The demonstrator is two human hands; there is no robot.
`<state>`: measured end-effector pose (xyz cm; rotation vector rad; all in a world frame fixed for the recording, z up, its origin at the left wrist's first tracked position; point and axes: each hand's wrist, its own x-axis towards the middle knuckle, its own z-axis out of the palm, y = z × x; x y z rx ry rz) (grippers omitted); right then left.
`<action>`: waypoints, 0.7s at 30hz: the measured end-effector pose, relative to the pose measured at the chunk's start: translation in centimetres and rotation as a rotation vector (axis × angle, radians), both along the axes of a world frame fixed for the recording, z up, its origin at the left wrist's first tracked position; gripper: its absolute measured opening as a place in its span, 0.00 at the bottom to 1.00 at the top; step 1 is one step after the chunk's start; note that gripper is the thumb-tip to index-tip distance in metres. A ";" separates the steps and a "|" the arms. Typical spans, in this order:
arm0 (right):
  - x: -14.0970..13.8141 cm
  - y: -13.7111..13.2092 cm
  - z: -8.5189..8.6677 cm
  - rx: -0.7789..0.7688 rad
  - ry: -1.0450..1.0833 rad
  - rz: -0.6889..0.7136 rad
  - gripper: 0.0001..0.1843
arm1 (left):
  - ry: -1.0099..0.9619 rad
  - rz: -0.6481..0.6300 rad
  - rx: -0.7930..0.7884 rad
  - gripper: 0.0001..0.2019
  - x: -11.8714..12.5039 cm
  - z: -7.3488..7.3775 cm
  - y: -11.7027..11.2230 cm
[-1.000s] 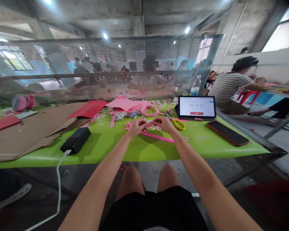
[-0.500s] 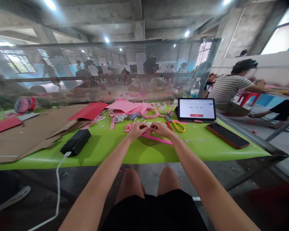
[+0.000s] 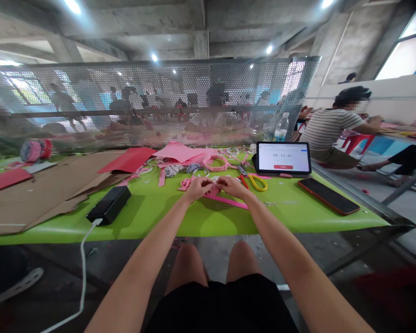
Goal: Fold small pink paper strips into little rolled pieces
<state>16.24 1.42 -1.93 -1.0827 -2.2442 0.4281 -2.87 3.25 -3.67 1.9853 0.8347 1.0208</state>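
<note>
Close together above the green table (image 3: 152, 217), my left hand (image 3: 197, 188) and my right hand (image 3: 232, 186) both pinch a small pink strip at their fingertips. A brighter pink strip (image 3: 229, 200) lies just under and in front of them, slanting towards my right wrist. Fingers partly hide the held piece, so its exact shape cannot be made out. Left of my left hand sits a bunch of pink rolled pieces (image 3: 185, 184). Scissors with yellow and red handles (image 3: 258, 183) lie beyond my right wrist. Behind the hands are a white ring (image 3: 201, 172) and bundled grey cord (image 3: 173, 170).
Cardboard sheets (image 3: 48, 189), a red sheet (image 3: 128, 159) and a black power bank (image 3: 109, 205) with a white cable occupy the left. To the right are a tablet (image 3: 283, 158) and a phone (image 3: 328, 196). A perforated metal screen (image 3: 142, 101) stands behind.
Both hands stay in nearly the same place, with only slight finger movement around the pink strip. The tablet's timer has advanced by a second.
</note>
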 end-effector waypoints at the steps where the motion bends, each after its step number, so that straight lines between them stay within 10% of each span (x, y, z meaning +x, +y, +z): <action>1: 0.0 0.0 -0.1 0.005 -0.003 -0.007 0.09 | 0.001 0.002 -0.002 0.07 0.0 0.0 0.0; 9: -0.1 -0.2 -0.2 0.150 -0.011 -0.196 0.12 | -0.028 0.039 -0.037 0.08 -0.1 0.0 0.1; 21: -0.8 -0.6 0.0 0.165 -0.126 -0.082 0.14 | -0.006 -0.054 -0.039 0.07 0.2 0.6 -0.3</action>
